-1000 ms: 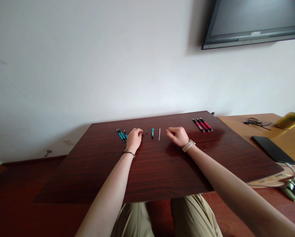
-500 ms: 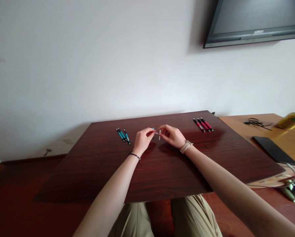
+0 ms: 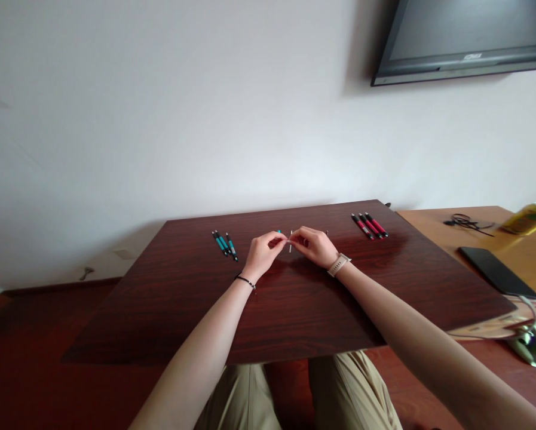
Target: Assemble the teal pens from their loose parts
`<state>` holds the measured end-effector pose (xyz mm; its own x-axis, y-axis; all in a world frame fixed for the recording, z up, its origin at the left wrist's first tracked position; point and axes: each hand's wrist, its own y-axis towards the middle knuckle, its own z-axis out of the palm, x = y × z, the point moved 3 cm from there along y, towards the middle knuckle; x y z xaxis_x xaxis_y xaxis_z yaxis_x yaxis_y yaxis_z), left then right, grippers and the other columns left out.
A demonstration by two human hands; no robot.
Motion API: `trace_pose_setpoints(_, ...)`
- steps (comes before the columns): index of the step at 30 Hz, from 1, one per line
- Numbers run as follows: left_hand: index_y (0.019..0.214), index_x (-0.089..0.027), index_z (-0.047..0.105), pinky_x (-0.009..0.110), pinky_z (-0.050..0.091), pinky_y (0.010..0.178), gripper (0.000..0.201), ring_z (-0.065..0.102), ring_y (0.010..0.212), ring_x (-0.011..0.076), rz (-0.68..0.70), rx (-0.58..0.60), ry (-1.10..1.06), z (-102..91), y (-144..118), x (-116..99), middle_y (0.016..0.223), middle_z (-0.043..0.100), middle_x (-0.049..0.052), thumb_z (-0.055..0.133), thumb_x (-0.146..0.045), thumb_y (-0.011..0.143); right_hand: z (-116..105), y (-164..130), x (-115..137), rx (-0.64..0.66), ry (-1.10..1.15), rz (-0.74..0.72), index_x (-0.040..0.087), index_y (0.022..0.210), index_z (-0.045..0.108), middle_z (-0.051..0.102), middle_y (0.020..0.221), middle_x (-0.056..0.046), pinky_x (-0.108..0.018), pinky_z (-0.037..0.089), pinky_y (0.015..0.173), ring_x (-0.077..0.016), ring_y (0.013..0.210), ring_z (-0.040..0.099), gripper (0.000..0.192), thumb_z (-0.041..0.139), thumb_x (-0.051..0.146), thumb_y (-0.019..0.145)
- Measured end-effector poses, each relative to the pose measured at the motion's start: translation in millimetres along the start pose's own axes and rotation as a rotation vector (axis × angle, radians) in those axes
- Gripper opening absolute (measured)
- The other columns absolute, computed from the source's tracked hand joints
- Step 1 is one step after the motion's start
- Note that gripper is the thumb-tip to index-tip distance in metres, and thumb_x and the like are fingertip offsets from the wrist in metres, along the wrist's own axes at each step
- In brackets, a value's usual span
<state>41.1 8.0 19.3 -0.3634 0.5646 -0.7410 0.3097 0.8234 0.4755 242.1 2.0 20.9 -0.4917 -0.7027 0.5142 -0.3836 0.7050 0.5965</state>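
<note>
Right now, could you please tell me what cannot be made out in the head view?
All in the head view:
Anything held between the left hand and right hand: covered by their tips and too small.
White stick: partly hidden by the hands.
Turquoise piece: mostly hidden behind the left hand.
Dark tip: the rest is behind the right hand.
Television: cut off by the top edge.
</note>
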Motion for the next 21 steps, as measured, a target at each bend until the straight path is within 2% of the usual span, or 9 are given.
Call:
trace_pose_setpoints(6, 0.099, -0.02, 0.074, 0.029, 0.059, 0.083, 0.012, 0.073, 0.086, 0.0174, 0.009, -0.071, 0.066, -3.6, 1.1, 2.9, 0.098, 0.078, 0.004, 0.062, -0.023, 0.099, -3.3, -1.2, -1.5, -0.043, 0.0, 0.013, 0.023, 0.099, 0.068, 0.069, 0.088, -0.003, -0.03, 0.049, 0.07, -0.0168, 0.071, 0.06, 0.018, 0.062, 0.039, 0.104)
trace_pose_setpoints(8, 0.102, -0.02, 0.073, 0.031, 0.059, 0.088, 0.012, 0.072, 0.091, 0.0185, 0.019, -0.082, 0.144, -6.5, 0.8, 6.1, 0.103, 0.077, 0.005, 0.062, -0.02, 0.099, -5.0, -1.5, -3.6, -0.058, -0.006, 0.03, 0.023, 0.099, 0.068, 0.069, 0.087, -0.004, -0.03, 0.049, 0.07, -0.017, 0.072, 0.061, 0.019, 0.062, 0.039, 0.104)
trace_pose_setpoints(14, 0.113, -0.023, 0.077, 0.04, 0.053, 0.11, 0.02, 0.066, 0.119, 0.0248, 0.08, 0.039, 0.404, -3.1, -1.2, 10.1, 0.121, 0.073, 0.008, 0.066, -0.018, 0.097, -6.9, -1.1, -8.1, -0.083, -0.021, 0.062, 0.023, 0.1, 0.069, 0.07, 0.088, -0.005, -0.031, 0.051, 0.071, -0.0188, 0.074, 0.063, 0.02, 0.062, 0.042, 0.104)
trace_pose_setpoints(18, 0.105, -0.024, 0.081, 0.041, 0.052, 0.113, 0.017, 0.066, 0.121, 0.0259, 0.087, 0.115, 0.487, 2.5, -1.5, 12.7, 0.126, 0.073, 0.007, 0.065, -0.021, 0.098, -7.0, -1.0, -7.7, -0.089, -0.024, 0.068, 0.024, 0.1, 0.069, 0.07, 0.088, -0.005, -0.032, 0.051, 0.071, -0.0194, 0.075, 0.063, 0.021, 0.062, 0.043, 0.103)
trace_pose_setpoints(21, 0.096, -0.025, 0.081, 0.038, 0.055, 0.105, 0.019, 0.07, 0.112, 0.0245, 0.043, 0.131, 0.531, 0.8, -1.0, 16.3, 0.12, 0.075, 0.006, 0.063, -0.021, 0.099, -7.2, -1.3, -8.3, -0.096, -0.025, 0.075, 0.023, 0.099, 0.069, 0.07, 0.088, -0.005, -0.032, 0.051, 0.071, -0.0195, 0.075, 0.063, 0.02, 0.062, 0.042, 0.103)
